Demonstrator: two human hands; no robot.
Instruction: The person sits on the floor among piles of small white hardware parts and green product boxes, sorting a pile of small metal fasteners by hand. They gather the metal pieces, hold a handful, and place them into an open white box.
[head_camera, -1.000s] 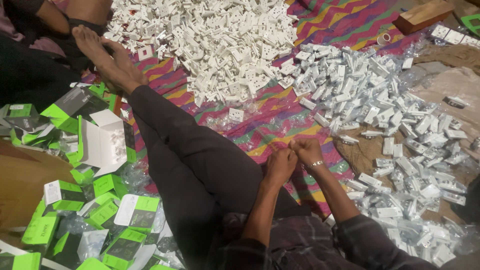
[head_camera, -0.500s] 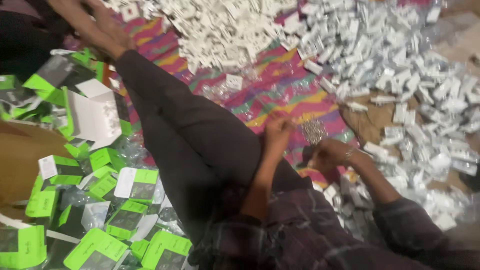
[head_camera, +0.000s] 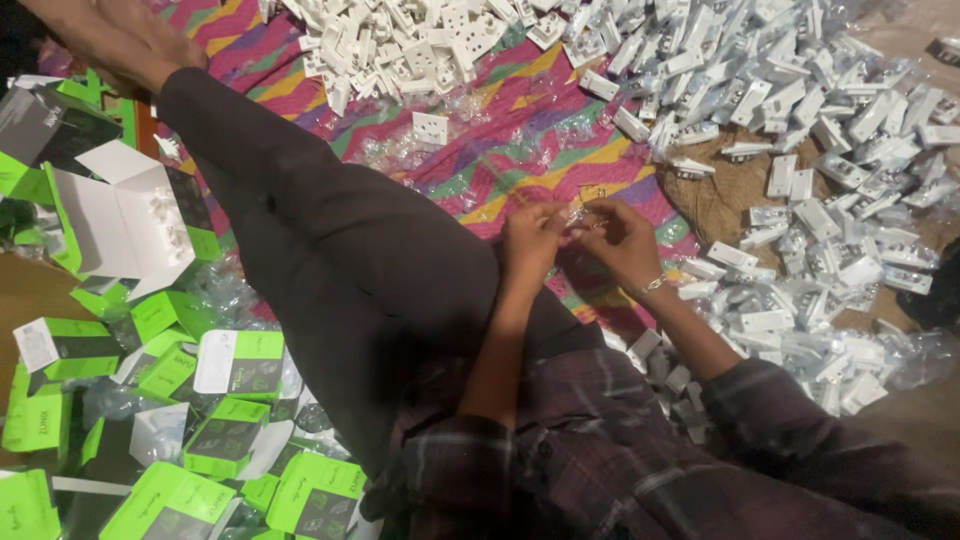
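My left hand (head_camera: 530, 245) and my right hand (head_camera: 625, 240) meet just past my knee, over a striped pink mat (head_camera: 500, 170). Both pinch a small clear plastic packet (head_camera: 578, 212) between their fingertips; what is inside it is too small to tell. A thin bracelet sits on my right wrist. My dark-trousered leg (head_camera: 330, 250) stretches out to the upper left, right beside my left hand.
A heap of bare white socket plates (head_camera: 420, 40) lies at the top. Several plastic-wrapped white sockets (head_camera: 830, 200) spread over the right side. Green and white boxes (head_camera: 210, 400) crowd the left, one open white box (head_camera: 130, 220) among them. Bare feet (head_camera: 110, 35) show at the top left.
My right hand has come back from the wrapped sockets at the right and joined my left hand on the packet. The view has tilted slightly.
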